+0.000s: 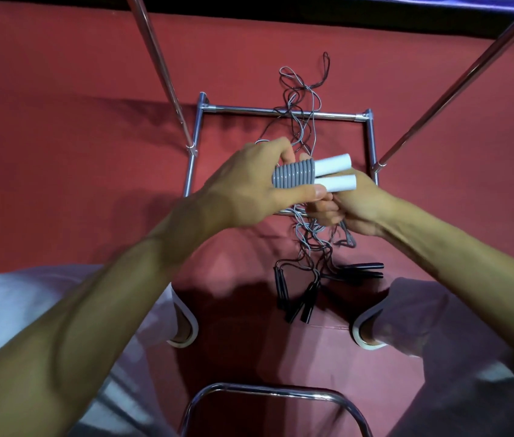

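Chrome bar [268, 389] at the knees; above it, in mid-air, the left hand [249, 187] grips one gray coil [293, 178] wound round two white handles [333, 162], right hand [359, 206] curled just beneath, on what I cannot tell. A slack grip and that coil could spring loose into the floor tangle [312, 241] below, roughly six black handles [362, 269].

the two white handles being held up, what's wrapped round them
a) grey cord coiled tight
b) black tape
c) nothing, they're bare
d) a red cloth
a: a grey cord sits in tight side-by-side turns round one end of the white handles, gripped by the left hand, while the right hand curls in under the handles.
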The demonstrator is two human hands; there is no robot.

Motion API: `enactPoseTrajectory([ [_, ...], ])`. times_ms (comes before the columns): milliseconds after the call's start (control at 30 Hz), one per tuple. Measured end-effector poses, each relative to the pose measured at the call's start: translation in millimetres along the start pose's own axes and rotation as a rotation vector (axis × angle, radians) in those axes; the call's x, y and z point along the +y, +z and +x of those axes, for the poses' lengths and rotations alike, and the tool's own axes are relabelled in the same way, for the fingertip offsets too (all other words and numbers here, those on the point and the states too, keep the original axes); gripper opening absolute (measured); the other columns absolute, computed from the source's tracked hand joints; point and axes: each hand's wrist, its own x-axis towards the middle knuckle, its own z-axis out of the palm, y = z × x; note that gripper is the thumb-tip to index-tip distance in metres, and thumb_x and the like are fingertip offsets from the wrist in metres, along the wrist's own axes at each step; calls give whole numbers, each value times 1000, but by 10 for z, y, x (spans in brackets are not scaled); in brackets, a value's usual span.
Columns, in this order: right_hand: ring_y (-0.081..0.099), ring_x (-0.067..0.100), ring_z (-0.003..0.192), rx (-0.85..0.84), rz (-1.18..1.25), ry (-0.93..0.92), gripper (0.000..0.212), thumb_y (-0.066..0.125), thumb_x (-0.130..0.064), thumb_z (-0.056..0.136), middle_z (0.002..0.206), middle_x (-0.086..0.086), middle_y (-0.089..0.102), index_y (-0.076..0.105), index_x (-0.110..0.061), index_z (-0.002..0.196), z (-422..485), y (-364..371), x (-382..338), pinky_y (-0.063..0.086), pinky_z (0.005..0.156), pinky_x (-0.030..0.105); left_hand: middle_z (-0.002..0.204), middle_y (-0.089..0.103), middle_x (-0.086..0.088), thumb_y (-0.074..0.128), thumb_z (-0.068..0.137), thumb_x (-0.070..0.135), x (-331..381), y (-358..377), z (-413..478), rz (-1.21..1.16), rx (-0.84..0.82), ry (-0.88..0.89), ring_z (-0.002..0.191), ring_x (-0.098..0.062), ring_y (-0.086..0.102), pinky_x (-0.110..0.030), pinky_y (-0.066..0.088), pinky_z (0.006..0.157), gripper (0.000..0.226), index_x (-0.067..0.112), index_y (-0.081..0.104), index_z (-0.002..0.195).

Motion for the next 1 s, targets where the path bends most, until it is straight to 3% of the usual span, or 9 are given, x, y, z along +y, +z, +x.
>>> enactPoseTrajectory([
  [100,21,6,39,-23,57,80,59,23,9,91,43,-3,28,44,-21,44,-48,22,56,8,45,20,61,50,8,75,73,67,45,-28,-48,136,57,61,55,-13,49,-34,34,52,62,27,51,113],
  [200,21,6,39,-11,62,140,60,22,9,92,44,-2,28,42,-21,44,-60,9,84,9,42,19,55,47,2,70,82,65,86,-17,-85,254,57,132,50,-12,47,-33,35,52,70,40,43,142],
  [267,22,5,38,0,66,189,58,23,6,94,44,-3,27,41,-20,46,-51,-14,72,9,41,18,60,54,-1,65,87,63,60,14,-103,274,49,168,53,-17,46,-34,44,58,68,51,40,149],
  [433,21,6,38,61,-39,230,55,24,3,93,45,-4,28,42,-20,47,0,-21,-16,8,41,19,73,63,6,63,87,63,-19,36,-51,155,90,177,66,-20,54,-37,53,67,43,42,64,125],
  [600,22,12,41,201,-383,-46,46,41,-6,94,43,2,33,51,-15,50,-9,-114,-127,12,51,27,76,68,5,72,85,55,-46,48,50,-85,82,75,68,-18,62,-39,52,64,36,33,72,114],
  [700,26,13,39,263,-500,-95,54,52,-31,105,43,3,40,60,-11,55,-38,-195,-164,18,43,23,62,62,13,78,89,33,-31,-3,94,-373,102,-30,46,-5,50,-22,39,46,29,25,74,117],
  [767,31,10,37,310,-512,-120,56,51,-38,106,45,2,47,62,-10,59,-74,-194,-202,26,39,21,52,53,5,74,93,28,12,-45,104,-530,66,-150,37,-12,41,-16,28,37,25,22,74,117],
  [867,41,7,44,345,-668,-257,47,54,-39,105,53,-3,57,66,-12,68,-121,-172,-237,35,47,21,58,48,-13,69,94,40,51,-90,90,-674,-16,-275,45,-17,36,-15,26,40,22,27,75,111],
  [1000,48,10,55,376,-1021,-525,19,70,-32,95,72,3,62,64,-15,88,-183,-234,-242,39,59,27,60,50,-10,64,94,50,83,-180,66,-771,-84,-383,36,-12,27,-16,23,42,23,32,73,105],
])
